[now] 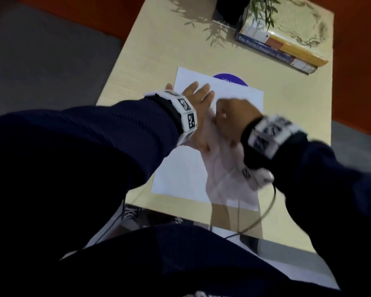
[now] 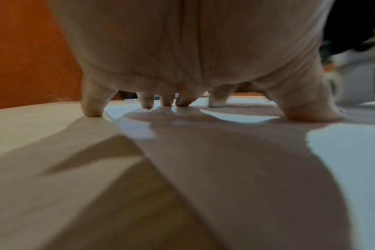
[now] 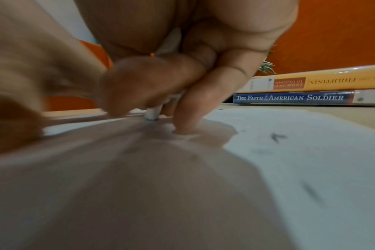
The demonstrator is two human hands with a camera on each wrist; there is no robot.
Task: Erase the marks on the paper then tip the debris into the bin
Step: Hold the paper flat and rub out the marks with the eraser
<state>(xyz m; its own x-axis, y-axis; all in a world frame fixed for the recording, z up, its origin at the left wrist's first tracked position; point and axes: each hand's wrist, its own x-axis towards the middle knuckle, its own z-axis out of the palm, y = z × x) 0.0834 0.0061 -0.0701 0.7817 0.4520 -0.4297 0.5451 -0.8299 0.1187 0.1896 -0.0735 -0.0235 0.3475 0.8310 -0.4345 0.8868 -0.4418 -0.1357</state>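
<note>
A white sheet of paper (image 1: 180, 168) lies on the pale wooden table (image 1: 150, 50). My left hand (image 1: 196, 97) presses flat on its upper left part, fingers spread, with the fingertips (image 2: 92, 110) on the table edge of the sheet. My right hand (image 1: 231, 116) is beside it, blurred, and pinches a small white eraser (image 3: 151, 114) whose tip touches the paper (image 3: 310, 160). Dark pencil marks (image 3: 276, 137) show on the sheet to the right of the eraser. No bin is in view.
A purple disc (image 1: 230, 79) lies partly under the paper's far edge. Two stacked books (image 1: 283, 48) and a potted plant (image 1: 234, 9) stand at the table's far right. An orange wall (image 3: 332, 33) lies beyond. A thin cable (image 1: 263, 213) hangs from my right wrist.
</note>
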